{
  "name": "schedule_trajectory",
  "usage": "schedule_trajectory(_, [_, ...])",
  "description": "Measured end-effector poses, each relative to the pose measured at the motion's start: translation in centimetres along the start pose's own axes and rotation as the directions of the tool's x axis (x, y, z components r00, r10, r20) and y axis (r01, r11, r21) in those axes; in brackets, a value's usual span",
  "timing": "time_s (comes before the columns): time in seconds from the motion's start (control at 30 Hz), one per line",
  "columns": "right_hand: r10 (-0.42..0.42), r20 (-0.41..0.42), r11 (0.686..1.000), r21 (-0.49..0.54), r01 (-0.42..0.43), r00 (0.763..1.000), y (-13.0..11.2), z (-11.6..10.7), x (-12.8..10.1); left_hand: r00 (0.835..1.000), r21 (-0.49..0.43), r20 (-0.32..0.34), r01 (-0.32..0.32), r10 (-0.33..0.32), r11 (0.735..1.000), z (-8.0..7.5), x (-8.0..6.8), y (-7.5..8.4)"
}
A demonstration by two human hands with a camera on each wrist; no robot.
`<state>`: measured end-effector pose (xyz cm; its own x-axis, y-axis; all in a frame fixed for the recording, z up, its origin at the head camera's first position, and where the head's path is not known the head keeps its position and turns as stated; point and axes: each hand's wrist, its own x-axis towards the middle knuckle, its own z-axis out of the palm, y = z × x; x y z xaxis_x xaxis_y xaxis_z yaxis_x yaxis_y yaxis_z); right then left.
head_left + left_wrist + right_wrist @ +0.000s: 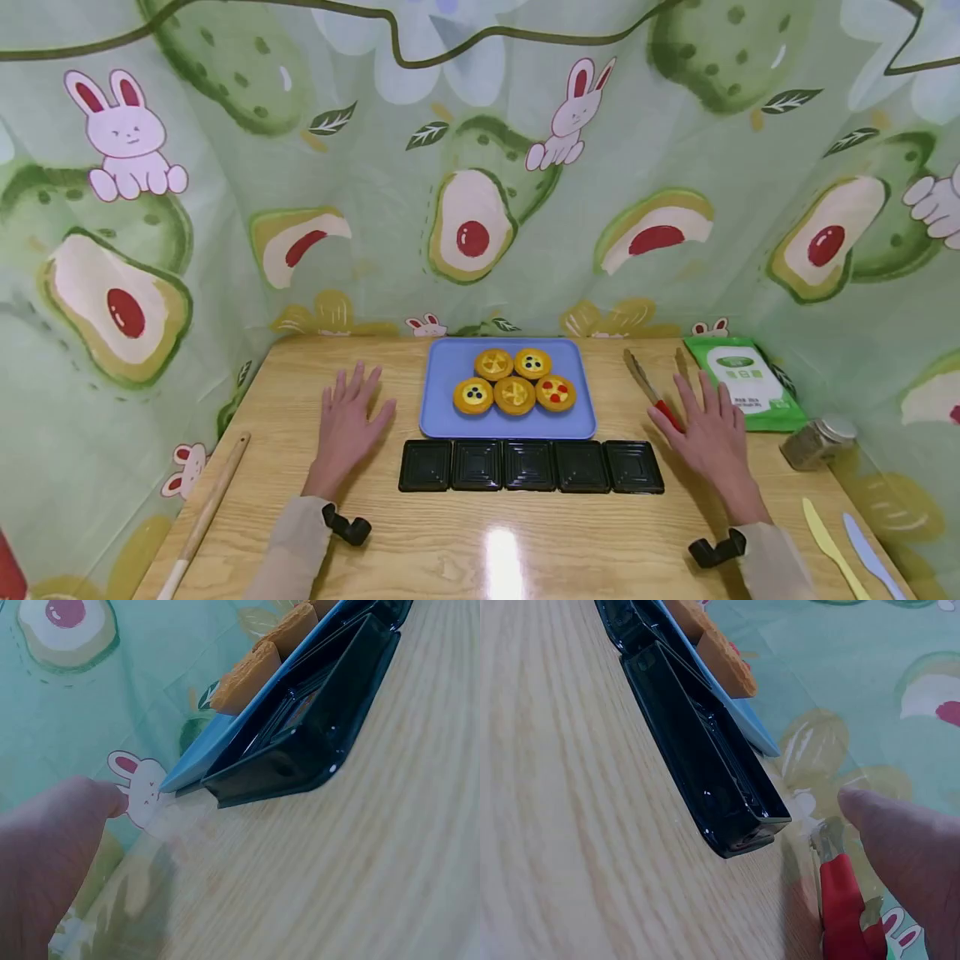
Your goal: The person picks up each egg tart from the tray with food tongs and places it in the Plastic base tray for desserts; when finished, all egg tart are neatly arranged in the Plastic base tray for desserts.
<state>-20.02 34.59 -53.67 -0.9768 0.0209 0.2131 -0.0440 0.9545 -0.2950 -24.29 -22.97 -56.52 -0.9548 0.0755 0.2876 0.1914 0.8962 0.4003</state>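
Note:
My left hand is at the left of the table with fingers spread, holding nothing. On the other side, my right hand is spread above red-handled tongs, part of which it hides; whether it touches them I cannot tell. Between the hands lies a blue tray carrying several egg tarts, topped with fruit-like pieces. In front of the tray stands a row of small square black trays. The left wrist view shows my left thumb apart from the nearest black tray.
A green-and-white packet lies at the back right, with a lidded jar beside it. Yellow and blue plastic knives lie at the front right. A wooden stick runs along the left edge. Patterned cloth walls the table.

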Motion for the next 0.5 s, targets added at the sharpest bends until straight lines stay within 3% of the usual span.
schedule_trajectory(0.27, [0.038,0.040,0.998,0.044,-0.040,0.998,0.6,0.5,0.9,0.993,-0.121,0.048,-0.105,0.112,0.987,2.3,2.2,0.7])
schedule_trajectory(0.4, [0.077,0.041,0.993,0.088,-0.081,0.996,0.9,1.2,1.2,0.982,-0.199,0.082,-0.152,0.171,0.968,3.4,2.6,1.1])
schedule_trajectory(0.5, [0.111,0.053,0.990,0.087,-0.116,0.992,0.9,1.7,1.1,0.976,-0.197,0.122,-0.155,0.181,0.968,4.1,2.6,1.5])
